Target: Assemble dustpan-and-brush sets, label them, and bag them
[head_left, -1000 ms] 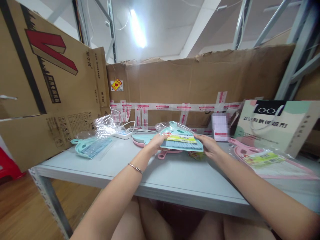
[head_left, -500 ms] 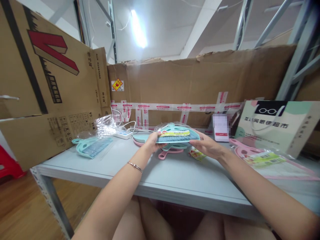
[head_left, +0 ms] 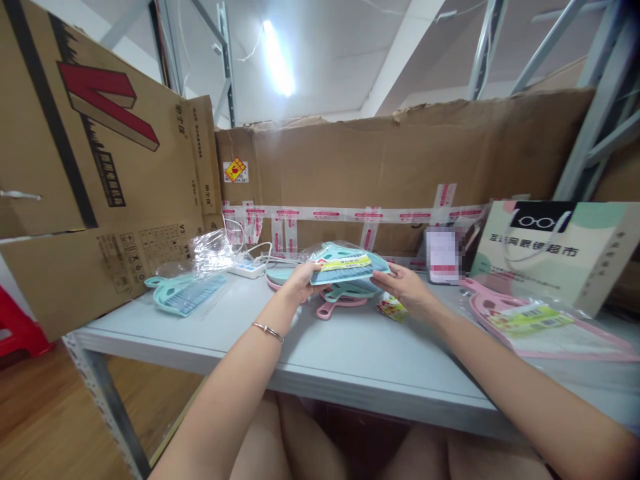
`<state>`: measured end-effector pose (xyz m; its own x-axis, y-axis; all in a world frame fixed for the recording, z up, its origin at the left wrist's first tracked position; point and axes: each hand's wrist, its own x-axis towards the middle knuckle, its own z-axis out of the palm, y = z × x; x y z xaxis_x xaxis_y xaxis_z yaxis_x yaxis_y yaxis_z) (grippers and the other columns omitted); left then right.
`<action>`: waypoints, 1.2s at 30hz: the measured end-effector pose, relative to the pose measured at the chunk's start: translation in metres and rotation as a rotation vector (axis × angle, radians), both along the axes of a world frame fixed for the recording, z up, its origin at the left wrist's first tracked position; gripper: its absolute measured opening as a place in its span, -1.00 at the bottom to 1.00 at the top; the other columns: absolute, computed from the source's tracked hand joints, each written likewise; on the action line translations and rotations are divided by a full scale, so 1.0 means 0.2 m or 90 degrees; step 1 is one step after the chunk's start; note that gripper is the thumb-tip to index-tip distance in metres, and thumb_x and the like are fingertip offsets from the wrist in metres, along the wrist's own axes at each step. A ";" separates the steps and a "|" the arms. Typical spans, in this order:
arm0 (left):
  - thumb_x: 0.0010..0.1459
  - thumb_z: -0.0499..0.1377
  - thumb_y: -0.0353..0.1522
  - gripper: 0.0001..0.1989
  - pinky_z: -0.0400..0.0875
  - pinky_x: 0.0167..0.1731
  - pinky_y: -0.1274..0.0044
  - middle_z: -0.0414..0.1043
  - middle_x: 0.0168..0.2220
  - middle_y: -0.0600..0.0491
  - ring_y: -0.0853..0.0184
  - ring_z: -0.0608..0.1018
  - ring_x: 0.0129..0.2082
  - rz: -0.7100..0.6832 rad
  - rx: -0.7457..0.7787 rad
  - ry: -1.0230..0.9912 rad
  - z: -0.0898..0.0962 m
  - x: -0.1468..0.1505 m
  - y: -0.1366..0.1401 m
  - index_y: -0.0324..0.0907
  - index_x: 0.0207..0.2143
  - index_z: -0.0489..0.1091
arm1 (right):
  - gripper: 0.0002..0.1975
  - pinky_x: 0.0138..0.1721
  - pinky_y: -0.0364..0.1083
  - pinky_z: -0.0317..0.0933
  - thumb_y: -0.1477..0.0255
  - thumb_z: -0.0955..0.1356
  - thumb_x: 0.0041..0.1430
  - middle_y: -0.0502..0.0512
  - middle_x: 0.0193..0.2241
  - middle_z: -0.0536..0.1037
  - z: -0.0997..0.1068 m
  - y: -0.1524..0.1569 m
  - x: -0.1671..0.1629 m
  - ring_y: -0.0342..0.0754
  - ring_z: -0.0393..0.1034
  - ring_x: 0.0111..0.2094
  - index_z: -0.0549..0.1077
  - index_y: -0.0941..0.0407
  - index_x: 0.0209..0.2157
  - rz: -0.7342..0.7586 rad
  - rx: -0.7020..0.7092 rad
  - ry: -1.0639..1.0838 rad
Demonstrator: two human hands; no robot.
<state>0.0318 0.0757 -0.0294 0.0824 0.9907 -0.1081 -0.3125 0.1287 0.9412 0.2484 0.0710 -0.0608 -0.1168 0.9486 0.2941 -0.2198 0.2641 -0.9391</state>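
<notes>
A light-blue dustpan and brush set (head_left: 345,272) with a yellow-green label is held over the middle of the table, in clear plastic wrapping. My left hand (head_left: 301,283) is closed on its left end, and the fingers of my right hand (head_left: 404,285) pinch its right corner. Beneath it lie more dustpans, among them a pink one (head_left: 333,307) whose handle points toward me. Close below my right hand is a loose yellow-green label (head_left: 391,307).
To the left lies another wrapped light-blue dustpan and brush (head_left: 187,293), near a white power strip (head_left: 247,268). A phone (head_left: 443,257) stands at the back, beside a paper bag (head_left: 545,253). A wrapped pink dustpan (head_left: 543,323) lies right. Cardboard (head_left: 325,167) walls the back.
The held set has shifted slightly left and tilted, its right end now turned up. My right hand has moved left with it.
</notes>
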 end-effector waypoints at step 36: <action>-0.10 0.28 -0.48 -0.82 0.45 -0.55 0.62 0.46 -0.46 -0.02 0.42 0.50 -0.53 -0.204 0.057 0.172 0.01 -0.02 -0.05 -0.29 -0.39 0.38 | -0.90 -0.40 -0.29 0.42 0.62 0.35 0.02 0.06 -0.43 0.58 0.05 -0.07 -0.01 -0.18 0.48 -0.43 0.48 0.17 -0.47 -0.044 -0.208 0.065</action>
<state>0.0282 0.0659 -0.0282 0.3679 0.9261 -0.0832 -0.0103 0.0936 0.9956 0.2467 0.0570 -0.0504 -0.0351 0.9992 -0.0195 -0.3085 -0.0294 -0.9508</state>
